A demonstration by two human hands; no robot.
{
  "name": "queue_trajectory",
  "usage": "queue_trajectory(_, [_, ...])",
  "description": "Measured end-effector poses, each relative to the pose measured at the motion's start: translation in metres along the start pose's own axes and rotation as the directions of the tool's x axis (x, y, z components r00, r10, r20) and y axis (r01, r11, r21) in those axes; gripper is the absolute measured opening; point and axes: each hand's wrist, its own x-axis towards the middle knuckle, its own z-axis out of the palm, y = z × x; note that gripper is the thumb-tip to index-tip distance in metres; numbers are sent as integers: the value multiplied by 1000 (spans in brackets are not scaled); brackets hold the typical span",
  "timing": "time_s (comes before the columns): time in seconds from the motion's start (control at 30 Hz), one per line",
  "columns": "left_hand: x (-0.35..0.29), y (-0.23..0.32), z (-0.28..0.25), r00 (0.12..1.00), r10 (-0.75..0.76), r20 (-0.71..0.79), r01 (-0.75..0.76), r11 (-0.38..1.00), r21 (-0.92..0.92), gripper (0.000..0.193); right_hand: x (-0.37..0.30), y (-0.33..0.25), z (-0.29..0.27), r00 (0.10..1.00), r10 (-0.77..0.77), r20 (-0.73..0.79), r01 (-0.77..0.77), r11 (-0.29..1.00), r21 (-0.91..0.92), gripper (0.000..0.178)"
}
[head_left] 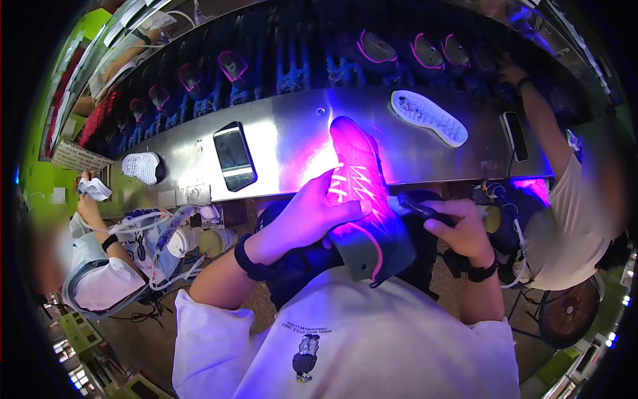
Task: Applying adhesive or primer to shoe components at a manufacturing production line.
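A shoe (pixel 359 166) glows pink and violet in the middle of the view, toe pointing away from me, its laces bright. My left hand (pixel 312 216) grips its side at the laces. My right hand (pixel 458 229) holds a small dark torch-like tool (pixel 422 209) aimed at the shoe, casting violet light over it and the steel shelf (pixel 292 136) behind. The shoe's heel and tongue rest near my chest.
On the steel shelf lie a dark phone (pixel 234 156), a white sole (pixel 428 118), another white sole (pixel 143 166) and a second phone (pixel 515 135). A conveyor behind carries shoes on lasts (pixel 375 48). One person works at my left (pixel 100 266), another at my right (pixel 571 193).
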Motion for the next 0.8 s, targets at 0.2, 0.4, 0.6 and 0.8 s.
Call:
queue_trajectory(0.2, [-15, 16, 3, 999, -17, -46, 15, 999, -32, 57, -30, -4, -9, 994, 79, 80, -74, 995, -65, 32])
queue_trajectory(0.4, [-31, 4, -6, 995, 15, -95, -25, 994, -103, 67, -53, -12, 8, 999, -18, 29, 23, 983, -183, 33])
queue_trajectory(0.6, [-50, -2, -9, 980, -102, -172, 66, 976, -206, 64, -54, -25, 26, 967, -230, -107, 184, 927, -327, 35])
queue_trajectory(0.8, [-69, -5, -16, 957, -276, 83, 281, 827, -488, 52, -33, -58, 27, 927, -360, -107, 290, 867, -406, 39])
